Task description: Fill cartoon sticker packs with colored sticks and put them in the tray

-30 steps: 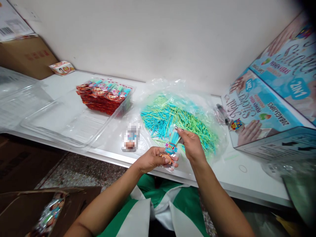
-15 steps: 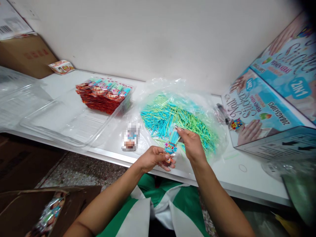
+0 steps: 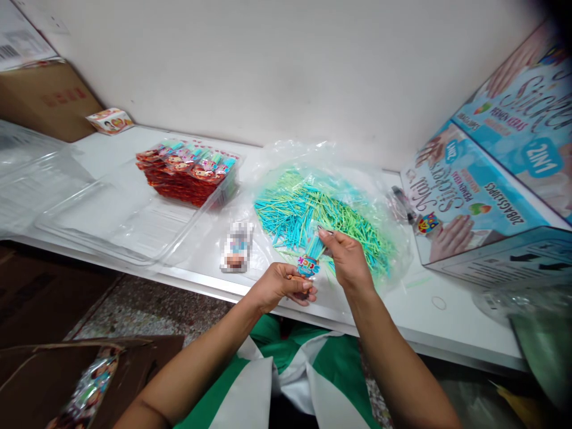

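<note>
My left hand (image 3: 277, 285) is closed on the lower end of a small printed plastic packet (image 3: 308, 266) with "STICK" lettering. My right hand (image 3: 346, 257) pinches the top of that packet, where a few blue sticks (image 3: 313, 243) go into it. Both hands hover over the near edge of a heap of blue and green sticks (image 3: 313, 211) lying on an opened clear plastic bag (image 3: 290, 158) on the white table (image 3: 447, 322).
A clear tray (image 3: 111, 226) holds a stack of filled red packets (image 3: 187, 173). One loose packet (image 3: 236, 247) lies near the table's front edge. Blue sticker boxes (image 3: 482, 196) stand at the right, a cardboard box (image 3: 44, 98) far left, another open carton (image 3: 53, 375) below.
The packet has slid further up over the blue sticks; less stick length shows above it. My left hand's fingers have curled tighter around its lower end. Both hands stay in place.
</note>
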